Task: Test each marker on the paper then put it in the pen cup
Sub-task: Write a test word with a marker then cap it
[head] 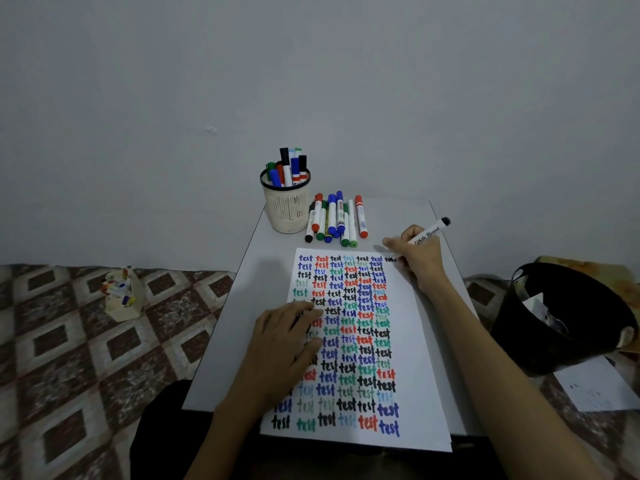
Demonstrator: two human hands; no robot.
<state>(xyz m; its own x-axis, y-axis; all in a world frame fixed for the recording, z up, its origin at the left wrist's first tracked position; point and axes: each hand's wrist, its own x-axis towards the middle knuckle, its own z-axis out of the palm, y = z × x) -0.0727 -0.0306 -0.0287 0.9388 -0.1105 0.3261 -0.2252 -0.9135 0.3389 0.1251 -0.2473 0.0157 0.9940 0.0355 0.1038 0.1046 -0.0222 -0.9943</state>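
Grey wall (311, 81) fills the far side, and a small white tabletop (249, 271) stands against it over a patterned floor (69, 341). On the tabletop I see a paper (406, 341) covered with rows of the word "test" in black, blue, red and green.

My right hand (419, 258) grips a black marker (429, 232), fingers curled round its barrel. The tip touches the paper at the far right corner, at the end of the top row, and the black back end points up and to the right. My left hand (287, 344) lies flat on the left part of the paper, fingers relaxed and pressing the sheet. A dark spot shows near its fingertips; I cannot tell what it is.

At the far left corner of the tabletop stands the cup (285, 206), upright, with several markers inside (287, 168). Just beside it, to the right, loose markers (336, 216) lie side by side, between the cup and the far edge of the paper.

On the floor at the right stands a black bin (561, 317), and at the left a small box (123, 296) with coloured things in it.
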